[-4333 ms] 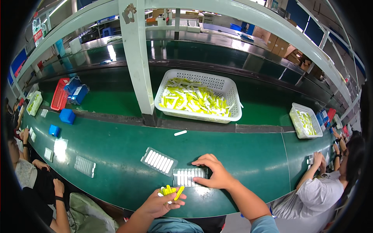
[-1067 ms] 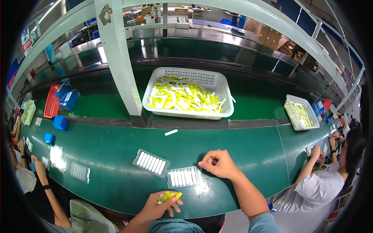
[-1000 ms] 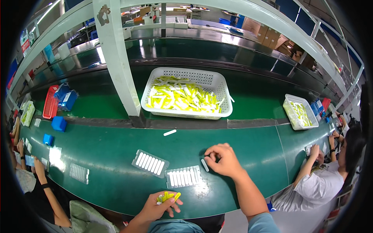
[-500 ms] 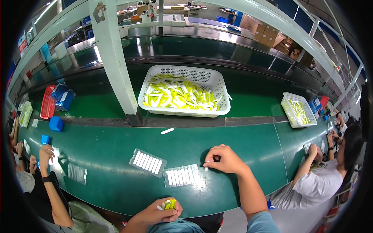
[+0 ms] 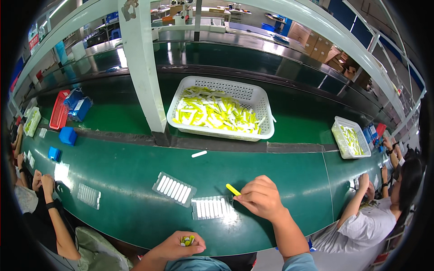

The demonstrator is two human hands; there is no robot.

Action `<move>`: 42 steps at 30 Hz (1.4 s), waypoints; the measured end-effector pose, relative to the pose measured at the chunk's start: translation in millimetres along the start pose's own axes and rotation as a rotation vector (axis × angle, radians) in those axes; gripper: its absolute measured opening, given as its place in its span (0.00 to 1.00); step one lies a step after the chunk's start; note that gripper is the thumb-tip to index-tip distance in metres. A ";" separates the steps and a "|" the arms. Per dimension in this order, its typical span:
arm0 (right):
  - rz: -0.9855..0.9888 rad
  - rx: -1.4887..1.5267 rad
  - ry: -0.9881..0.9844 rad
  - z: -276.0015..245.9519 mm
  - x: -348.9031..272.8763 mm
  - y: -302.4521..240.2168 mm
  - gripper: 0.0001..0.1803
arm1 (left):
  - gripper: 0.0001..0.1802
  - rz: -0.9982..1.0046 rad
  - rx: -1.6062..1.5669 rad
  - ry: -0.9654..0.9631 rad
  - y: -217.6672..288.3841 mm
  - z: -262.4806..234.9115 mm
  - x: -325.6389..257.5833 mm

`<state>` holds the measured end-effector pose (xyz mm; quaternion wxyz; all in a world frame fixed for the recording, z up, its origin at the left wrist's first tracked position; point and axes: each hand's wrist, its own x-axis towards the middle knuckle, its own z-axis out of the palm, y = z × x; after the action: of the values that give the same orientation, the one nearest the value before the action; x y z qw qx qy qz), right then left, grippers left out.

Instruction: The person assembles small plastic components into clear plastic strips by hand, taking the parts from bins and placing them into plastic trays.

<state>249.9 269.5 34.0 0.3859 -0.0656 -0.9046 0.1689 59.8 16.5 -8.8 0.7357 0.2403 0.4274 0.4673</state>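
The right hand [image 5: 262, 198] has its thumb and fingers pinched together on one thin, flat yellow stick with a round end [image 5: 232, 189]. The pinch is at the stick's low end. The rest pokes out up and to the left, toward the big white plastic basket with holes in its sides [image 5: 235, 90].

The left hand [image 5: 174, 246] is on the near side of that basket, close to the person. Its fingers are curled around a bunch of yellow and white sticks [image 5: 187, 241].

Two see-through plastic trays lie side by side on the green table [image 5: 280, 176], nearer than the basket. The left tray [image 5: 191, 192] and the right tray [image 5: 195, 209] look to hold seven white sticks each, but shine makes counting hard. One loose white stick [image 5: 199, 154] lies just in front of the basket. Far to the basket's left are two blue boxes [image 5: 68, 136] and one red plastic basket [image 5: 58, 110].
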 end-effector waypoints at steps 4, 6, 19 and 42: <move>0.077 0.072 -0.025 -2.6 -0.1 4.7 0.08 | 0.07 0.195 0.357 0.101 13.6 2.2 4.8; 0.137 0.150 -0.046 -4.7 -3.1 6.7 0.07 | 0.07 0.241 0.453 0.150 23.7 0.7 7.0; 0.344 0.067 -0.466 18.5 -8.1 9.7 0.23 | 0.22 0.194 1.423 0.284 99.8 -7.5 34.8; 0.349 0.128 -0.440 33.9 -12.5 7.7 0.37 | 0.42 0.151 1.627 0.176 87.4 -7.9 79.9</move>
<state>234.0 264.9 0.9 0.1488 -0.1579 -0.9291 0.2996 26.7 126.6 20.6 0.2616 0.6894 0.6712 0.0767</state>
